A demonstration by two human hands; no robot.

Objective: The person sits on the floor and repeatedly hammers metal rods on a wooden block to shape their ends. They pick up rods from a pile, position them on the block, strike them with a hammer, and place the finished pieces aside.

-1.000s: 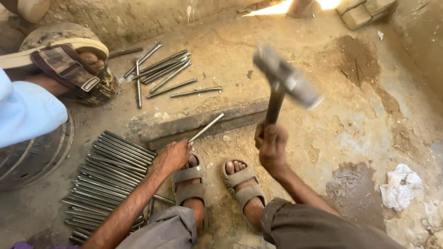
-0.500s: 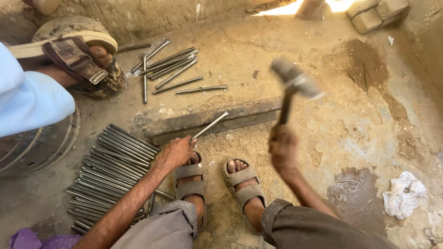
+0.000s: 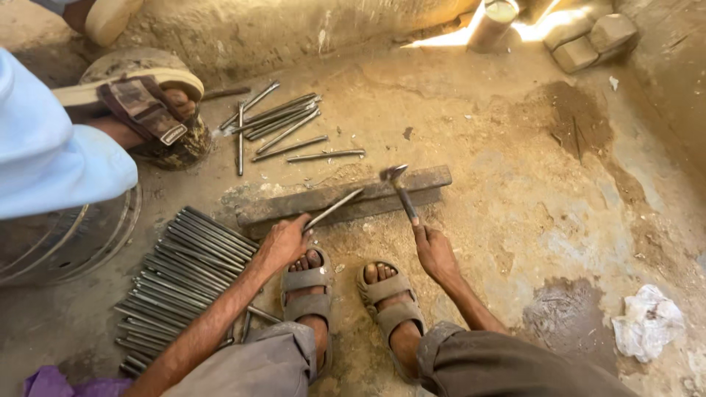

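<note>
**Both hands closed: rod in the left, hammer in the right**

Grip first: the left hand (image 3: 283,242) is closed around the near end of a thin metal rod (image 3: 334,209), and the right hand (image 3: 435,254) is wrapped tight around the handle of a hammer (image 3: 401,192).

The rod slants up and away from the left hand, its far end lying on a long flat iron bar (image 3: 346,198) that rests on the dirt floor (image 3: 515,213). The hammer head is low, at the top of the bar, just beside the rod's far end; whether it touches the rod cannot be told.

Two sandalled feet (image 3: 346,294) are planted on the floor between the hands, toes pointing at the bar. Left of them lies a packed bundle of rods (image 3: 184,279), side by side. Beyond the bar, a looser scatter of rods (image 3: 283,129) lies on the floor.

At upper left another person's sandalled foot (image 3: 140,103) rests on a round stone, with a pale blue sleeve (image 3: 51,162) nearer the camera. A crumpled white rag (image 3: 647,323) lies at lower right, well apart from the work. A metal can (image 3: 494,20) stands at the top in a patch of sunlight.
</note>
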